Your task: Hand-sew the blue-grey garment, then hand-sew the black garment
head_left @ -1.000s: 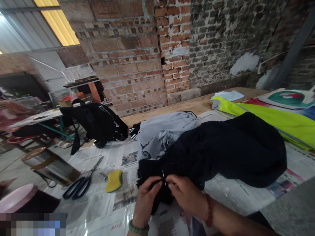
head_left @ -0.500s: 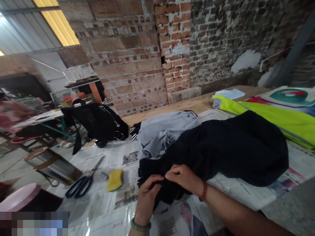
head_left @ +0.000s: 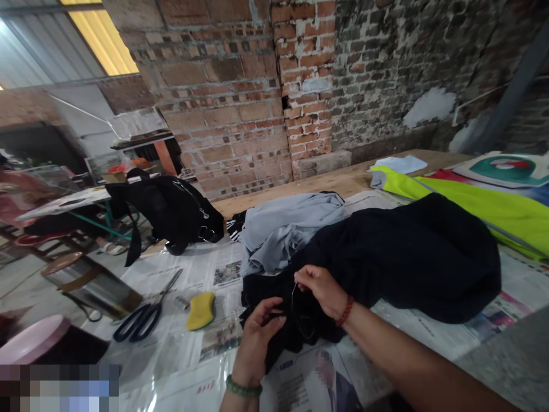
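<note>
My right hand is closed in a pinch on a thin pale thread, which hangs in a loop over dark cloth. Whether a needle is in the fingertips is too small to tell. My left hand, with a green bead bracelet, has its thumb and fingers apart beside the cloth's left end. The black garment lies bunched across newspaper, with its near end under both hands. Behind it lies a crumpled grey garment.
To the left are a yellow sponge, dark-handled scissors, a metal canister and a black bag. A neon-yellow garment and an iron lie at right. A seated person is far left.
My right hand has lifted up and away from my left, drawing out the pale thread. The left fingers have parted from their earlier pinch.
</note>
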The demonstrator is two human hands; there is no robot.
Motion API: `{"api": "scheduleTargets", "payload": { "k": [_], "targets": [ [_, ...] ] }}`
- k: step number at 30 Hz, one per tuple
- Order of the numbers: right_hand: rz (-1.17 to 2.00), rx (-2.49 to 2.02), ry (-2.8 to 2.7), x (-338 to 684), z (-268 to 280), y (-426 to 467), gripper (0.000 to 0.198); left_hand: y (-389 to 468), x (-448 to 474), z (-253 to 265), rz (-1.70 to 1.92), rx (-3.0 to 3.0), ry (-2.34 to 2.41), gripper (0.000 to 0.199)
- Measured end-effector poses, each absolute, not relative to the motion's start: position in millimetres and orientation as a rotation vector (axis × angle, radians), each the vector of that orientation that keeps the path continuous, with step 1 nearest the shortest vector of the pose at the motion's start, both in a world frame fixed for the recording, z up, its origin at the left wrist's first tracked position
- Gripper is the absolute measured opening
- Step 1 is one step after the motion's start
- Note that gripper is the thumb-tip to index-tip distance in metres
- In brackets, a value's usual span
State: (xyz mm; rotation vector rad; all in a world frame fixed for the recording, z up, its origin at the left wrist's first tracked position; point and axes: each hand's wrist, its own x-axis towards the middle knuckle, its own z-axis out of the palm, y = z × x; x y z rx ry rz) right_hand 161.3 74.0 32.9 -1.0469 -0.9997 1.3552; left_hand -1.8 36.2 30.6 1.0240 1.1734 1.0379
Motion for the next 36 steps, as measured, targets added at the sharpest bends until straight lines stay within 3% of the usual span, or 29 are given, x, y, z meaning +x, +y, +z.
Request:
{"api": "scheduleTargets", "payload": {
  "k": [5, 12, 15, 23, 29, 32, 36],
  "targets": [
    [1.57, -0.927, -0.952, 172, 44, 90, 0.026, 38, -2, 29, 1.031, 0.957, 1.16, 0.026],
    [1.797, -0.686, -0.827, 182, 63, 105, 0.007, 35, -3, 32, 1.031, 0.857, 1.166, 0.02],
    [1.834, -0.675, -0.801, 188, 71, 106, 0.011, 34, -2, 36, 1.035, 0.816, 1.164, 0.021],
    [1.563, -0.67, -0.701, 204, 77, 119, 0.014, 32, 2, 43, 1.071, 0.731, 1.16, 0.019],
    [1.425, -0.679, -0.72, 208, 74, 125, 0.005, 33, 2, 42, 1.083, 0.699, 1.151, 0.018],
    [1.381, -0.769, -0.924, 202, 71, 117, 0.008, 33, 1, 40, 1.083, 0.69, 1.149, 0.018],
    [1.179, -0.997, -1.627, 191, 58, 98, 0.021, 33, 0, 38, 1.086, 0.672, 1.136, 0.018]
  ]
}}
